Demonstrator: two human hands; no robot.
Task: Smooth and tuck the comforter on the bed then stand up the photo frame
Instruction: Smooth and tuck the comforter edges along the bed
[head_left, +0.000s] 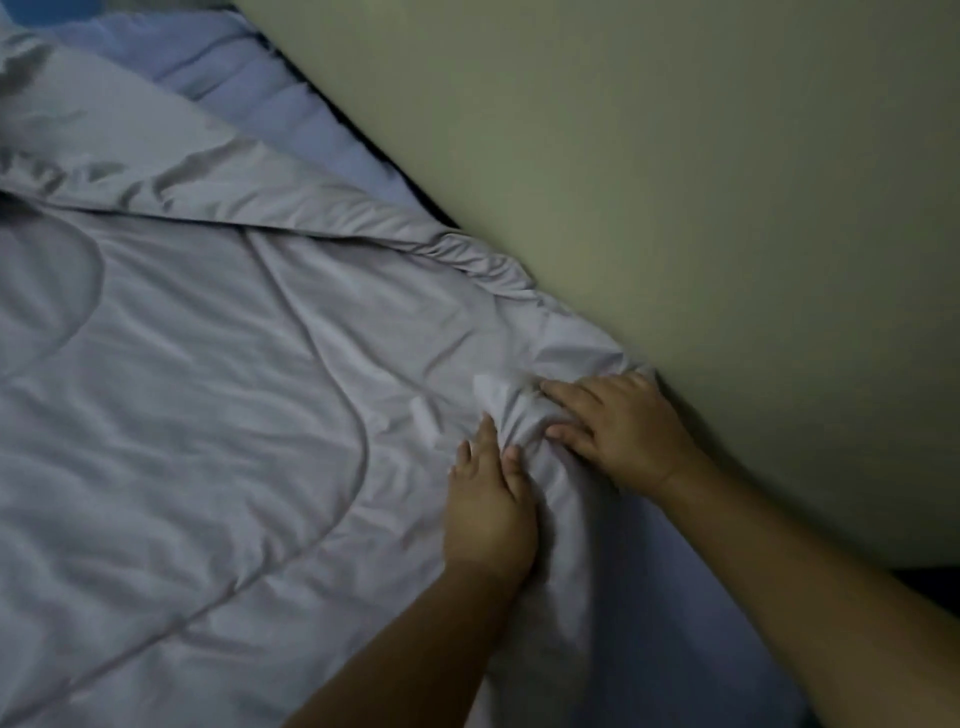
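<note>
A grey quilted comforter (218, 395) covers the bed, its top edge folded back in a diagonal band. Its right edge bunches into wrinkles against the wall. My left hand (488, 514) presses on a ridge of bunched fabric, thumb on one side and fingers on the other. My right hand (623, 426) lies flat on the comforter's edge right beside the wall, fingers spread and pointing left. A raised fold of fabric sits between the two hands. No photo frame is in view.
A pale green wall (675, 208) runs diagonally along the bed's right side. A blue sheet (270, 98) shows beyond the folded edge at the top and again below my right forearm (701, 613). A dark gap separates bed and wall.
</note>
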